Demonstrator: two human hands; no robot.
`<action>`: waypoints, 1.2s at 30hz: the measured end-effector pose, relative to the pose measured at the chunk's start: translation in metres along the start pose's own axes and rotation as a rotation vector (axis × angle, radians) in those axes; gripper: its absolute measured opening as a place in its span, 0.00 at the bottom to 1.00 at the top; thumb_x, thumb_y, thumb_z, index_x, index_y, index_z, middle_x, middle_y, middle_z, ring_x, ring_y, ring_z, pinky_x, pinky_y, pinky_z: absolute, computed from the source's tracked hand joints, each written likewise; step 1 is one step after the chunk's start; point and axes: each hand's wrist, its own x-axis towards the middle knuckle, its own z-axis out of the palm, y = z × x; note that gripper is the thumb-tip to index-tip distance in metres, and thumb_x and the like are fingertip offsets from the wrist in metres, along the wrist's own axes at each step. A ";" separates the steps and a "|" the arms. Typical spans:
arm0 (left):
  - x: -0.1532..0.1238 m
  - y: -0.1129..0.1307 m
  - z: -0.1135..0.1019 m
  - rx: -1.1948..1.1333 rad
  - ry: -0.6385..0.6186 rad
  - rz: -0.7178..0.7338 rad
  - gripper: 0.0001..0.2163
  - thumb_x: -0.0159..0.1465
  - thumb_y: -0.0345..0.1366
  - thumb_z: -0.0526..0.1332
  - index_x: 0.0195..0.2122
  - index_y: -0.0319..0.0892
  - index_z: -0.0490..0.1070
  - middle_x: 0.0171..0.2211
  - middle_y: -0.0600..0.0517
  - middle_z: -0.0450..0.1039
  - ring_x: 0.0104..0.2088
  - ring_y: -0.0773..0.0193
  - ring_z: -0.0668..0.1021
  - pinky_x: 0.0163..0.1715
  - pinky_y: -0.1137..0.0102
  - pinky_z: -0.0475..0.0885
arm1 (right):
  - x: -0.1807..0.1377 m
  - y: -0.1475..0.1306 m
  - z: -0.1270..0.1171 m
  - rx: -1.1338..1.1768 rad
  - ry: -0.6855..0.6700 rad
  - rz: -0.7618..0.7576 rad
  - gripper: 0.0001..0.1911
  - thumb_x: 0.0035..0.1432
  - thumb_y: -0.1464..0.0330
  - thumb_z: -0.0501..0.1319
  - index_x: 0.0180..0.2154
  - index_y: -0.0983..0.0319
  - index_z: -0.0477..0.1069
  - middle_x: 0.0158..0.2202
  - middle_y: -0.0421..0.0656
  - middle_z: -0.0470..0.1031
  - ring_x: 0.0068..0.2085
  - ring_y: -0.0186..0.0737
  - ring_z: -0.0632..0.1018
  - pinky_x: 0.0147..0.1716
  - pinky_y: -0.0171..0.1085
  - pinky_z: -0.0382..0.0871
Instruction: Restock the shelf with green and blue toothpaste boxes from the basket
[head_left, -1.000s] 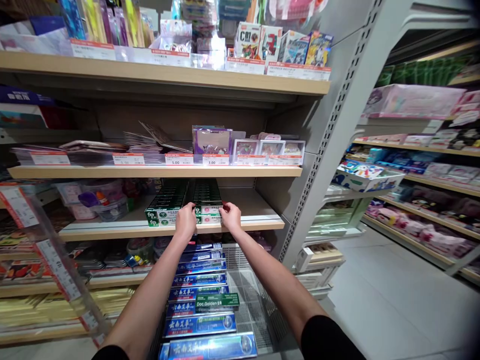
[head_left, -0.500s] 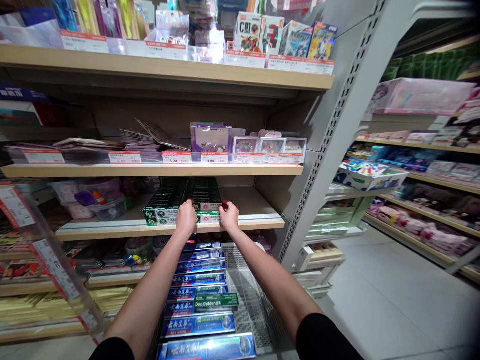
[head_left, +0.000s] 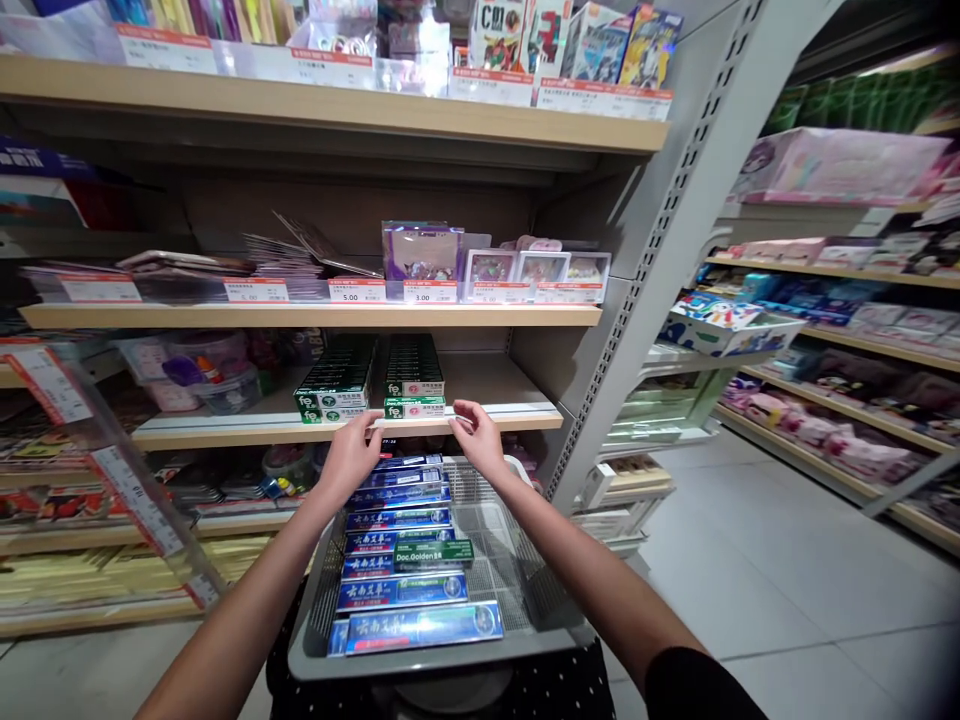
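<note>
Two stacks of green Doc.Golden toothpaste boxes stand on the lower shelf [head_left: 502, 421]: the left stack [head_left: 330, 400] and the right stack [head_left: 415, 388], with a narrow gap between them. My left hand [head_left: 351, 458] hangs just off the shelf edge, fingers apart and holding nothing. In front of the right stack's right end, my right hand [head_left: 480, 440] is open with curved, spread fingers. Below my hands, a grey basket [head_left: 525, 655] holds several blue toothpaste boxes [head_left: 424, 627]. One green Doc.Golden box [head_left: 433, 554] lies across the blue ones.
A shelf above [head_left: 315, 316] carries flat packets and small boxes behind price tags. Clear plastic tubs [head_left: 217, 385] sit left of the toothpaste. A slanted price-label strip [head_left: 135, 490] juts in at left, a slotted metal upright [head_left: 637, 270] rises at right, and tiled floor [head_left: 750, 540] lies beyond.
Both hands have let go of the right stack and drawn back toward me, opening. That stack now stands slightly apart from the left one. More of the basket shows.
</note>
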 end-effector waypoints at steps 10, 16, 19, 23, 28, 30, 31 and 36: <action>-0.124 -0.004 0.014 -0.271 -0.588 -0.106 0.19 0.56 0.48 0.63 0.47 0.46 0.75 0.46 0.48 0.76 0.40 0.56 0.78 0.40 0.66 0.73 | -0.115 0.000 -0.048 -0.031 -0.655 0.278 0.22 0.50 0.61 0.68 0.48 0.58 0.74 0.49 0.46 0.75 0.48 0.45 0.76 0.47 0.43 0.71; -0.134 -0.007 0.017 -0.263 -0.602 -0.067 0.22 0.51 0.45 0.67 0.48 0.46 0.75 0.43 0.49 0.77 0.36 0.58 0.77 0.38 0.66 0.72 | -0.134 0.006 -0.055 -0.104 -0.751 0.342 0.31 0.35 0.64 0.75 0.46 0.56 0.75 0.46 0.43 0.76 0.44 0.44 0.76 0.43 0.41 0.72; -0.137 -0.015 0.023 -0.245 -0.592 -0.088 0.20 0.54 0.46 0.65 0.47 0.44 0.75 0.33 0.50 0.77 0.29 0.60 0.76 0.31 0.69 0.70 | -0.141 0.014 -0.051 -0.047 -0.662 0.410 0.26 0.38 0.64 0.74 0.43 0.58 0.76 0.41 0.42 0.77 0.37 0.38 0.76 0.38 0.38 0.73; -0.139 -0.020 0.029 -0.314 -0.601 -0.126 0.20 0.56 0.46 0.63 0.46 0.42 0.74 0.34 0.50 0.77 0.31 0.60 0.76 0.31 0.69 0.70 | -0.149 0.022 -0.048 0.072 -0.536 0.456 0.23 0.39 0.62 0.74 0.40 0.60 0.75 0.37 0.41 0.76 0.37 0.39 0.76 0.38 0.39 0.73; -0.134 -0.024 0.034 -0.390 -0.598 -0.191 0.21 0.55 0.48 0.63 0.46 0.40 0.73 0.36 0.48 0.76 0.36 0.60 0.77 0.37 0.68 0.71 | -0.149 0.031 -0.046 0.168 -0.520 0.483 0.27 0.40 0.58 0.74 0.42 0.61 0.74 0.37 0.42 0.76 0.36 0.38 0.76 0.39 0.40 0.72; -0.132 -0.027 0.037 -0.415 -0.615 -0.236 0.23 0.55 0.49 0.64 0.46 0.39 0.73 0.34 0.49 0.74 0.34 0.61 0.76 0.35 0.68 0.71 | -0.148 0.034 -0.046 0.165 -0.491 0.494 0.27 0.41 0.57 0.73 0.43 0.61 0.73 0.38 0.42 0.75 0.37 0.37 0.76 0.40 0.39 0.72; -0.130 -0.029 0.039 -0.428 -0.627 -0.262 0.23 0.54 0.50 0.64 0.46 0.38 0.73 0.33 0.50 0.74 0.33 0.61 0.76 0.33 0.68 0.71 | -0.148 0.035 -0.045 0.161 -0.468 0.497 0.27 0.42 0.57 0.72 0.43 0.61 0.73 0.39 0.42 0.75 0.38 0.37 0.76 0.41 0.39 0.72; -0.129 -0.034 0.046 -0.476 -0.644 -0.328 0.23 0.55 0.49 0.63 0.46 0.39 0.73 0.30 0.51 0.72 0.31 0.62 0.75 0.31 0.69 0.70 | -0.148 0.043 -0.044 0.188 -0.397 0.503 0.26 0.43 0.57 0.72 0.44 0.60 0.73 0.40 0.42 0.74 0.39 0.37 0.75 0.43 0.38 0.70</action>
